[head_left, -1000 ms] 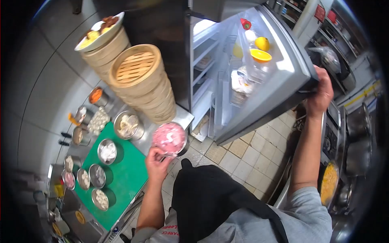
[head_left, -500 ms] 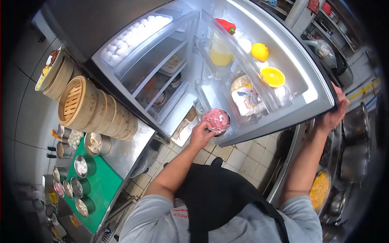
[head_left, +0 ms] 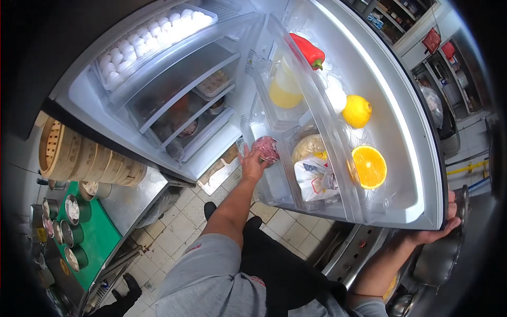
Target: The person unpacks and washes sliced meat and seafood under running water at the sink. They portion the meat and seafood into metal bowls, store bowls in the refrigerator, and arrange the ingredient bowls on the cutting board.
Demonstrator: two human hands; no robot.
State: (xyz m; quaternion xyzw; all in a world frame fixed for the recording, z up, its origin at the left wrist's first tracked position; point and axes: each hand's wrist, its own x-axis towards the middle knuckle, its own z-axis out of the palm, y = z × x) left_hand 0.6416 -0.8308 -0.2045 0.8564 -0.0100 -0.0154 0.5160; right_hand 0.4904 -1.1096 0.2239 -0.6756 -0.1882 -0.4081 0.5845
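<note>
My left hand is closed on a round metal bowl of raw pink meat. The bowl is at the lower shelf of the refrigerator door, partly hidden by my fingers; whether it rests on the shelf I cannot tell. With my right hand I grip the outer edge of the open refrigerator door. Beside the bowl, a white printed plastic bag stands in the door. Higher door shelves hold a red pepper, a lemon, a halved orange and a container of yellow liquid.
A tray of eggs tops the refrigerator drawers. To the left, stacked bamboo steamers and several metal bowls stand by a green board. Another person's dark shoe shows at the lower left. Pots stand at right.
My left hand has carried the bowl of meat further in, to the door's lower shelf. The view has come closer to the refrigerator, and my right hand still grips the door edge.
</note>
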